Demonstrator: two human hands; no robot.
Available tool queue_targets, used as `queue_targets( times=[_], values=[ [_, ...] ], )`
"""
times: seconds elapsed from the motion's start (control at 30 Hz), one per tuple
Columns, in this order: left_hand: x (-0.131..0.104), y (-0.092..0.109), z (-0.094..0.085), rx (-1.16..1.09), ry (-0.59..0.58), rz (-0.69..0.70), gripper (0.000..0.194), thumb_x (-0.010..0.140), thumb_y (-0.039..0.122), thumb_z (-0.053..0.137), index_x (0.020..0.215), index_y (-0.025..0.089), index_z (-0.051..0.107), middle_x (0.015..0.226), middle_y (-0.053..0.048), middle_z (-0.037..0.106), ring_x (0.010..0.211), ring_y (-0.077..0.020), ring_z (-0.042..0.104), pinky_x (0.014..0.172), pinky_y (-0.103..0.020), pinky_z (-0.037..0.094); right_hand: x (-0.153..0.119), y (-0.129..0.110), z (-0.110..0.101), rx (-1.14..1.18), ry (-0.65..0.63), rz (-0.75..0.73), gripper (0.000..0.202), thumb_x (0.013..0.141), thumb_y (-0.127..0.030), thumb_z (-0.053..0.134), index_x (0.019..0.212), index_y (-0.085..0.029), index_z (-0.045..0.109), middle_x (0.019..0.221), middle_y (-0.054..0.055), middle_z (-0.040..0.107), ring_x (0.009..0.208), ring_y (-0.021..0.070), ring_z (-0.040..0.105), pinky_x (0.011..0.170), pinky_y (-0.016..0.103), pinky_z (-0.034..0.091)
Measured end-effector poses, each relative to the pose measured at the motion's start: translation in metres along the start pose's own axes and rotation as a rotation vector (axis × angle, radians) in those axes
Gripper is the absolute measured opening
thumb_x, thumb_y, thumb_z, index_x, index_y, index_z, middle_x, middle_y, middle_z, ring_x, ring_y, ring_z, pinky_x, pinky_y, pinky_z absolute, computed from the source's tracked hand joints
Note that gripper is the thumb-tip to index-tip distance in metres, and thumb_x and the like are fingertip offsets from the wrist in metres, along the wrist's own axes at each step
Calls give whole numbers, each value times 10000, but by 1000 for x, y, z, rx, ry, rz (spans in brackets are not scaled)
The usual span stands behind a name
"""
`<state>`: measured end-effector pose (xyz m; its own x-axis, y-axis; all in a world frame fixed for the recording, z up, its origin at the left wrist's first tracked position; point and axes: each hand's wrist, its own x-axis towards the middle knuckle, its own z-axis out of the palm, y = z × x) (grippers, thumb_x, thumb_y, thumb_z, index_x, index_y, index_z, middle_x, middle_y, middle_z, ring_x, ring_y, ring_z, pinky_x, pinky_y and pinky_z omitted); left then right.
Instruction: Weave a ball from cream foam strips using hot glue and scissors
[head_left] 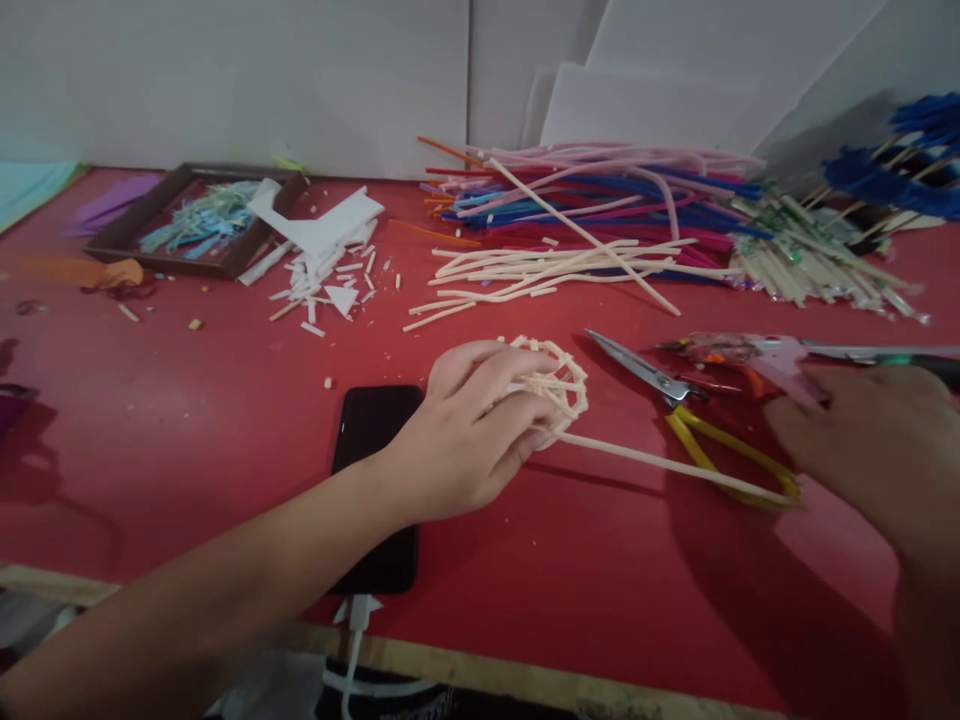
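— So, where does the woven piece [553, 388] stand?

— Partly made. It sits on the red counter [187, 440] just right of the black phone [375, 480]. The left hand [469, 435] covers its near side, fingers curled closed around it, pressing it down. What shows is a small round lattice of cream strips, with one long loose strip [667, 465] trailing away from the woven piece toward the right.

— And the other hand?

— The right hand [877, 455] is well right of the woven piece, blurred at the frame edge. It hovers by the far end of that loose strip and over the pink glue gun [757, 358]. I cannot tell whether its grip is open or closed; probably it holds nothing.

— What's left, would you say?

— A fair amount, I judge. The round shape looks loose and open, and the trailing strip isn't worked in or trimmed. The yellow-handled scissors [675, 400] lie just right of the woven piece, unheld. Behind the woven piece lies a bundle of cream strips [555, 270], with coloured pipe cleaners [600, 195] further back, so material remains.
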<state>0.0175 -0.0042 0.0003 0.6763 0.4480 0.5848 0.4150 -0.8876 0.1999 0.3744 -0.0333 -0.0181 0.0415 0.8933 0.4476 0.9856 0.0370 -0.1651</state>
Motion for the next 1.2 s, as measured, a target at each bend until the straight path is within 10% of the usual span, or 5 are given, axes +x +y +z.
queue_targets(
  times=[0.13, 0.3, 1.2],
  values=[
    [0, 1, 0, 17, -1, -4, 127, 1000, 207, 513, 1040, 208, 634, 1248, -123, 704, 1207, -223, 569, 1107, -414, 410, -7, -61, -11, 10, 180, -45, 150, 851, -336, 615, 909, -225, 697, 832, 106, 709, 665, 237, 651, 555, 360, 473],
    [2, 3, 1, 30, -5, -9, 162, 1017, 221, 499, 1028, 207, 660, 1232, -115, 718, 1203, -214, 574, 1104, -399, 413, -14, -111, -24, 420, -159, -356, 233, 969, -468, 584, 990, -257, 680, 770, -10, 764, 587, 150, 712, 497, 242, 530],
    [0, 2, 0, -66, -36, 19, 170, 969, 227, 578, 1029, 251, 735, 1304, -73, 683, 1238, -238, 507, 1146, -418, 387, -16, -121, -24, 454, -36, -460, 100, 972, -276, 594, 902, -272, 667, 735, -10, 720, 601, 146, 686, 551, 278, 543]
  ],
)
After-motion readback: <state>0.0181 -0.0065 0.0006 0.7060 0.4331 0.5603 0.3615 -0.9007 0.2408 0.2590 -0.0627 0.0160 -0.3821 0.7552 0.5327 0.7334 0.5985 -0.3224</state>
